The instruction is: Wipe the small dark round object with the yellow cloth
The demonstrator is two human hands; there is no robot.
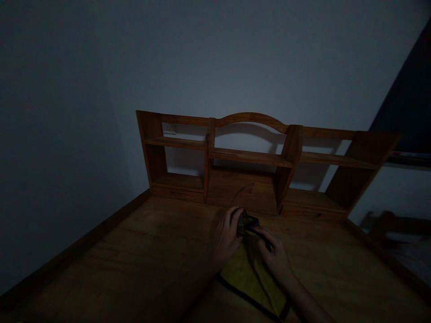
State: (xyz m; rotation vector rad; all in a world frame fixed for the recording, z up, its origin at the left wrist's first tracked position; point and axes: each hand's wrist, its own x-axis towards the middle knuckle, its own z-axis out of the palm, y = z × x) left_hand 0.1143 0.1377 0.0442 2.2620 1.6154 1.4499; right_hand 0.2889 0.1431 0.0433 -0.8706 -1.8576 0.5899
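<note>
Left hand: its fingers were curled around the dark end of a yellow cloth.
Yellow cloth: it stretched from between both hands, over the wooden desk.
Right hand: it pinched a dark fold.

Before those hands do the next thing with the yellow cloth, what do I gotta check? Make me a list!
1. Left hand on the dark bunched bit: ok, fingers curled against it.
2. Right hand on the bunched end too: ok, its thumb and fingers are there.
3. Yellow cloth smooth: not ok, it has creases.
4. Enough light: not ok, everything is very dim.
5. What's inside the bunch: cannot tell, hands and shadow hide it.
6. Cloth flat against the wooden desktop: cannot tell, too dark.
</note>
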